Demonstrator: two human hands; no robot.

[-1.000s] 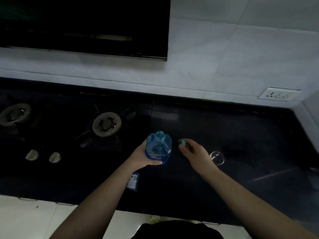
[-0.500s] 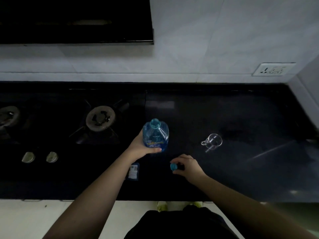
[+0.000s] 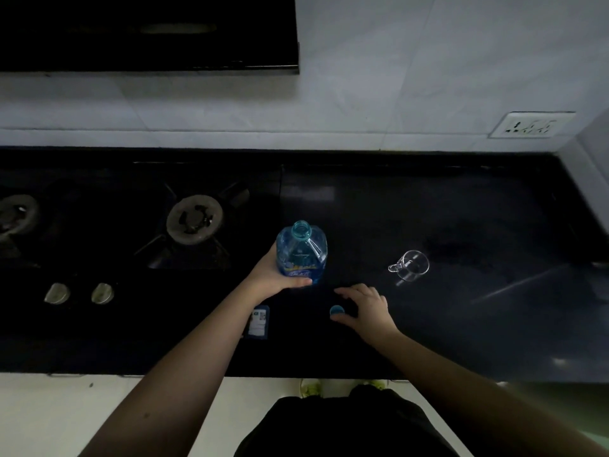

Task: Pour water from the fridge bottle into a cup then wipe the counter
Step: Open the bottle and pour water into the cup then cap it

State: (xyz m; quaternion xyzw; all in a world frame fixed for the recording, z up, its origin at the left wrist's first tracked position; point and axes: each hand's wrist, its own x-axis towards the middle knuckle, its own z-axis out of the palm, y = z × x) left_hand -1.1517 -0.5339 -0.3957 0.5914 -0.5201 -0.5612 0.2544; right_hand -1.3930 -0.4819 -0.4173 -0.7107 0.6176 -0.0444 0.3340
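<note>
Nearest, at the bottom of the frame, two bare forearms reach up over the black counter (image 3: 428, 209). Low and left of centre, a small blue-edged sticker (image 3: 258, 322) lies partly under the left forearm; its print is too small to read. Just right of it sits the blue bottle cap (image 3: 336, 310), and the right hand (image 3: 365, 310) rests over it with fingers loosely spread, thumb beside the cap; whether it pinches the cap cannot be told. Above, at the centre, the left hand (image 3: 275, 275) grips the lower body of the blue plastic water bottle (image 3: 301, 252), thumb across its label. The bottle stands upright, uncapped, translucent; the label's yellow and white writing is blurred. To the right, well apart, a clear glass cup (image 3: 411, 264) with a handle on its left stands on the counter. At left, two hob knobs (image 3: 79, 293) and a gas burner (image 3: 194, 220) show dimly. In the upper right, a white wall socket (image 3: 531, 125).
</note>
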